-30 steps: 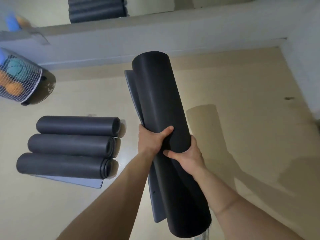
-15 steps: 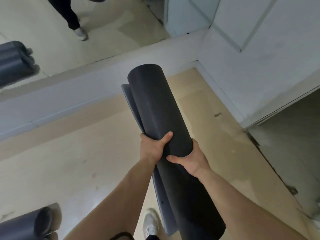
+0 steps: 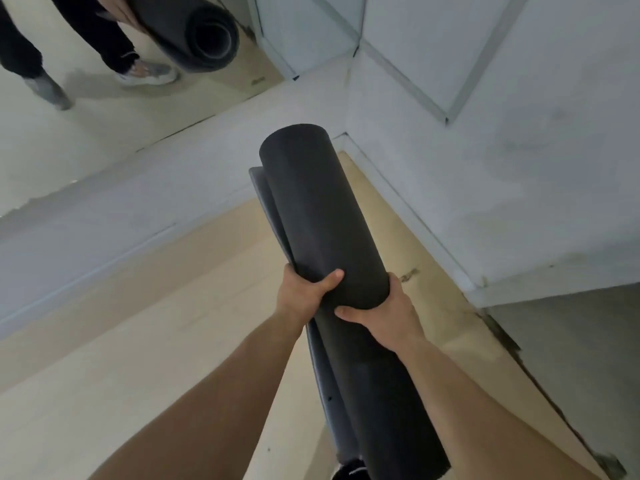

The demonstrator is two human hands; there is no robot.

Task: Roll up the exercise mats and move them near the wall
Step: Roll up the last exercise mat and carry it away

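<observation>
Rolled mat (image 3: 311,216) is off the floor (image 3: 173,323), carried in front of the person. Its long axis runs near-to-far, w/ the far end aimed at the corner where the far wall (image 3: 156,209) meets the right wall (image 3: 485,202). A loose flap (image 3: 263,192) trails along its left side. Both hands wrap it abt mid-length: left hand (image 3: 301,296) on the left, thumb curled over the top; right hand (image 3: 391,317) on the right, slightly nearer, thumb hooked across. Other fingers are under the roll, can't tell. Prob. next: lower it lengthwise along a wall; the flap may spring loose.
</observation>
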